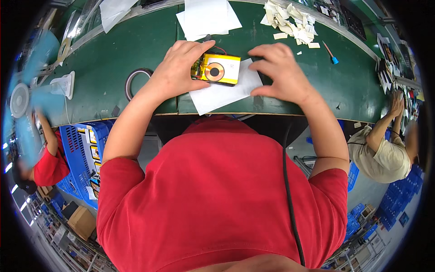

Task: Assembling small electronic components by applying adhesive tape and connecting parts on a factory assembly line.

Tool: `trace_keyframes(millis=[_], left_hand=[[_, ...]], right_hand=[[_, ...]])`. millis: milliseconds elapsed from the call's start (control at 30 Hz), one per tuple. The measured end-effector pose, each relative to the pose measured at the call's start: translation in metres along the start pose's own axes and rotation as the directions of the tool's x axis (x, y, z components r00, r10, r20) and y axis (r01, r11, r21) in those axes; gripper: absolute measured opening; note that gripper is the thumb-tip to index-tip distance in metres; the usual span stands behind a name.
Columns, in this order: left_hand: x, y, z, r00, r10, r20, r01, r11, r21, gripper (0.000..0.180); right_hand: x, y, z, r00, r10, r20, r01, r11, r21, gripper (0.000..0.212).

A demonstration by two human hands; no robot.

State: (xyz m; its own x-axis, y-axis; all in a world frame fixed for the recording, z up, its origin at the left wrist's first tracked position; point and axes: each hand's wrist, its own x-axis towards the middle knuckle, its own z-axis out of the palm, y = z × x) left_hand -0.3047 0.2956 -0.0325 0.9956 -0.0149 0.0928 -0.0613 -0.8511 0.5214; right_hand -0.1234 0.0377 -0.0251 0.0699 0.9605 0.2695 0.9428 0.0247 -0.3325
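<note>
In front of me on the green table lies a small electronic assembly (229, 68), a yellow-edged battery pack with a round copper coil on its white face and a circuit board at its left end. My left hand (181, 68) grips its left end between thumb and fingers, and a red wire shows behind it. Under the assembly is a white sheet of paper (210, 102), set at an angle. My right hand (283, 75) is held just right of the assembly, its fingers curved and apart with nothing between them.
A roll of tape (128, 86) lies left of my left forearm. White sheets (206, 18) and a heap of paper pieces (292, 22) sit farther back, with a blue-handled tool (334, 59) at right. A blue fan (20, 99) stands far left, above a blue crate (74, 149). People work at both sides.
</note>
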Motion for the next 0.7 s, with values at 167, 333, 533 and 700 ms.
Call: trace_keyframes(millis=[167, 333, 533, 700], left_hand=[[0.001, -0.01, -0.006, 0.99, 0.03, -0.139, -0.04, 0.997, -0.071, 0.101], [-0.003, -0.003, -0.012, 0.988, 0.051, -0.148, -0.069, 0.99, -0.121, 0.103], [-0.002, 0.002, 0.01, 0.989, 0.078, -0.122, -0.09, 0.991, -0.098, 0.101], [-0.002, 0.005, 0.024, 0.997, 0.038, -0.068, -0.047, 0.989, -0.143, 0.106]], right_hand=[[-0.002, -0.018, 0.033, 0.98, 0.194, -0.044, -0.196, 0.979, -0.059, 0.05], [0.002, -0.029, 0.028, 0.922, 0.314, -0.227, -0.32, 0.947, 0.012, 0.064], [0.005, -0.031, 0.026, 0.957, 0.263, -0.125, -0.25, 0.962, 0.111, 0.077], [0.007, -0.036, 0.021, 0.975, 0.214, -0.058, -0.202, 0.965, 0.168, 0.075]])
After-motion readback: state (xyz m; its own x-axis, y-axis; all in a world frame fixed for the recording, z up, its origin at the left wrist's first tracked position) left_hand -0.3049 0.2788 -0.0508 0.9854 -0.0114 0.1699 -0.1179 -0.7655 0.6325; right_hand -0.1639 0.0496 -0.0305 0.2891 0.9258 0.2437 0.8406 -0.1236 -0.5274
